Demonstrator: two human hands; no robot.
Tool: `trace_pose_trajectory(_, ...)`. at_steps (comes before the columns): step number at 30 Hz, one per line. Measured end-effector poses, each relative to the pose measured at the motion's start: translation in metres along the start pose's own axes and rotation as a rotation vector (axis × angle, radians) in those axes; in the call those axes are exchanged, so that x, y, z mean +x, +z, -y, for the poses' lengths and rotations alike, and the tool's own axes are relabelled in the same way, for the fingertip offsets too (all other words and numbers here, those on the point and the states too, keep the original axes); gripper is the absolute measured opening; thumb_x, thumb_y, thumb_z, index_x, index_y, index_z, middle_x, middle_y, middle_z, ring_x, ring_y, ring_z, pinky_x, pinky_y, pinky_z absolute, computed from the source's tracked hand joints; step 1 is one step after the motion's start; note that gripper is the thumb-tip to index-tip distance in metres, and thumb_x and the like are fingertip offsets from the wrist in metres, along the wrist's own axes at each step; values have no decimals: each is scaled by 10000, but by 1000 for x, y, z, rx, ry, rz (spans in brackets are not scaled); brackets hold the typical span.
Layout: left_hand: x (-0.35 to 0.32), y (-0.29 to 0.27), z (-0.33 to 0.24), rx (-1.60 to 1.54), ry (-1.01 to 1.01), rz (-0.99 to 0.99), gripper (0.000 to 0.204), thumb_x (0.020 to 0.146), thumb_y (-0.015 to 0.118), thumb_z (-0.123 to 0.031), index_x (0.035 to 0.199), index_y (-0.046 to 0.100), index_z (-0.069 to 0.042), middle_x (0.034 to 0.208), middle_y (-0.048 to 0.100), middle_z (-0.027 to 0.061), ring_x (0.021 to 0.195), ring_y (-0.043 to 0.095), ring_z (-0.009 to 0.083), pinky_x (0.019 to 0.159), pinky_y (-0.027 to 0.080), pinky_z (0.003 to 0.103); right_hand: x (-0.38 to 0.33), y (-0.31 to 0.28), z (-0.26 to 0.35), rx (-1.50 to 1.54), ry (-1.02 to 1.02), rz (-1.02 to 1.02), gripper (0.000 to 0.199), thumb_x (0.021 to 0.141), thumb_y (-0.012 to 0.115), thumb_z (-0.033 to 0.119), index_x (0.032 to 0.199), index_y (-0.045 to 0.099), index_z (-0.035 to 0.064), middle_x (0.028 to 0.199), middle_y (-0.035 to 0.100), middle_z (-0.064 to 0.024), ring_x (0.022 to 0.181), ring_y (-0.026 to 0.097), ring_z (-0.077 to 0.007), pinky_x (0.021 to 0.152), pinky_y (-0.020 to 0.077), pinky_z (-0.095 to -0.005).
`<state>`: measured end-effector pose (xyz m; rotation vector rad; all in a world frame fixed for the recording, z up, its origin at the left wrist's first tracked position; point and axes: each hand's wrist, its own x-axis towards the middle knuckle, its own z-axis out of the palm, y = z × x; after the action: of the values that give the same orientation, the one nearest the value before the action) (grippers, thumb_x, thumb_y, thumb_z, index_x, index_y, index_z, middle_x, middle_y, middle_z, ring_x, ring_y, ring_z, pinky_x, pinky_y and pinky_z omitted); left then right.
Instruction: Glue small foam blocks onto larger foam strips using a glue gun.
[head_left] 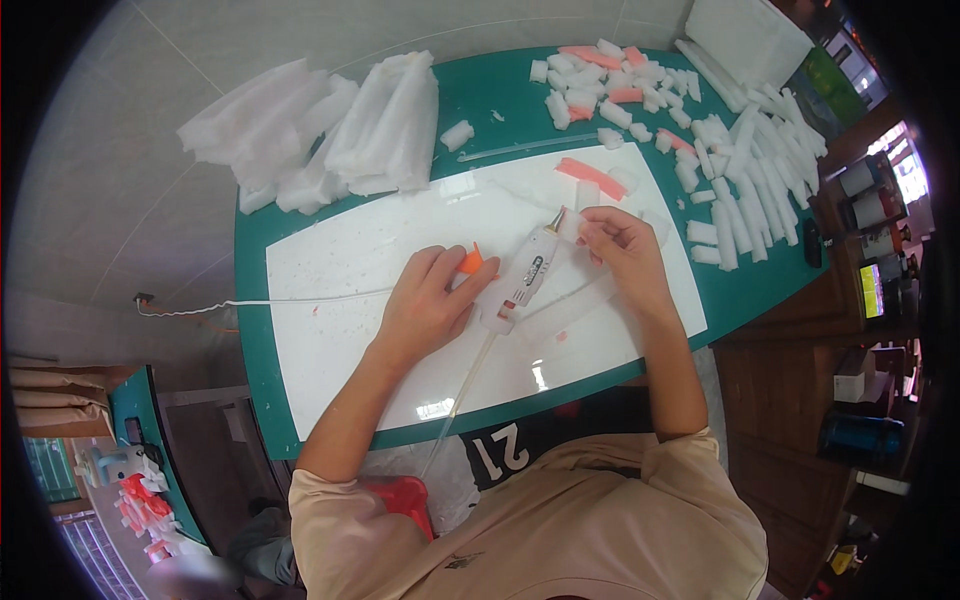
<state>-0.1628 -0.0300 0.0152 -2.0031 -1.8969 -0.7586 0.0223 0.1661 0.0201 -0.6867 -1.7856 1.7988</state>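
Observation:
My left hand (pixel 425 300) is closed round the handle of a white hot glue gun (pixel 525 275), with its orange trigger (pixel 471 261) showing by the fingers. A long translucent glue stick (pixel 468 385) runs out of the gun's back toward me. The metal nozzle (pixel 556 218) points away and touches or nearly touches a small white foam piece (pixel 572 225). That piece is pinched between the fingertips of my right hand (pixel 625 250). Just beyond, a pink foam strip (pixel 590 178) and a white foam block lie on the white board (pixel 340 350).
Large white foam bundles (pixel 385 125) stand at the back left of the green table (pixel 480 80). White and pink foam bits (pixel 610 85) are heaped at the back, with long white foam strips (pixel 750 190) at right. A white cord (pixel 270 301) crosses leftward. A red container (pixel 405 500) sits below the near edge.

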Motion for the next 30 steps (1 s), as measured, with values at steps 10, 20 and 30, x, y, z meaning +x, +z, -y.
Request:
trace_pose_trajectory(10,0,-1,0,-10,0,7,581,569,663,22,1128,662,-137,1049,542,130,948,528,304,809,498,356,0,1,0,12,23,-14,213,903,639,137,1053,645,-15,884,659,-33,788,574,-72,661,414,-195)
trace_pose_trajectory(20,-1,0,1,-21,0,13,580,576,659,19,1132,663,-146,1062,541,127,954,524,305,801,501,356,1,1,0,16,3,-13,206,904,639,135,1043,643,-17,869,652,-31,777,567,-72,655,413,-196)
trace_pose_trajectory(30,-3,-9,12,-210,-120,-11,564,599,601,64,1128,673,-117,1066,521,136,972,493,302,776,464,348,1,-31,14,-89,-62,-179,213,896,638,129,1041,646,-27,860,645,-26,675,504,-60,615,405,-190)
